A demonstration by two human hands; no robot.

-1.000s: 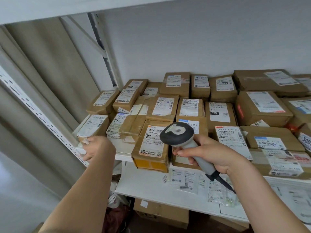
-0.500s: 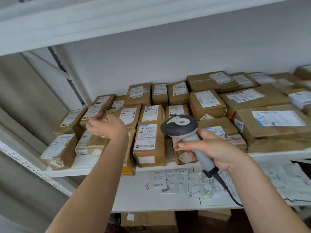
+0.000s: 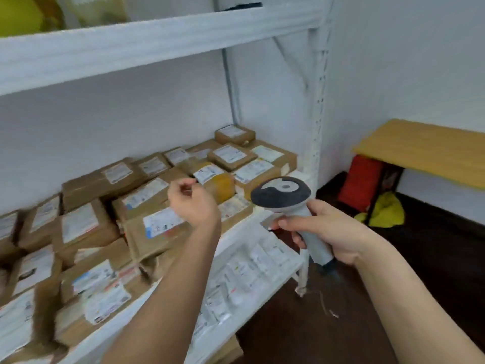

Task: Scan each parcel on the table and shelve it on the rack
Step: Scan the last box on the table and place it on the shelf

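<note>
Several brown cardboard parcels (image 3: 86,227) with white labels lie packed on the white rack shelf (image 3: 236,231), filling the left and middle of the view. My left hand (image 3: 193,203) hovers above the parcels near the shelf's front edge, fingers loosely curled, holding nothing. My right hand (image 3: 325,229) grips the handle of a grey barcode scanner (image 3: 280,191). The scanner's dark head points toward the shelf's right end.
A white upper shelf beam (image 3: 157,43) runs overhead and a perforated upright post (image 3: 317,101) stands at the rack's right end. Loose paper labels (image 3: 249,269) cover a lower shelf. At right stands a yellow-topped table (image 3: 425,151) with a red object (image 3: 359,179) and a yellow-green bag (image 3: 385,208) beneath.
The view has swung right along the rack to its right end. My left hand let go of a parcel at the left end and pulled back, fingers curling. The scanner stays in my right hand.
</note>
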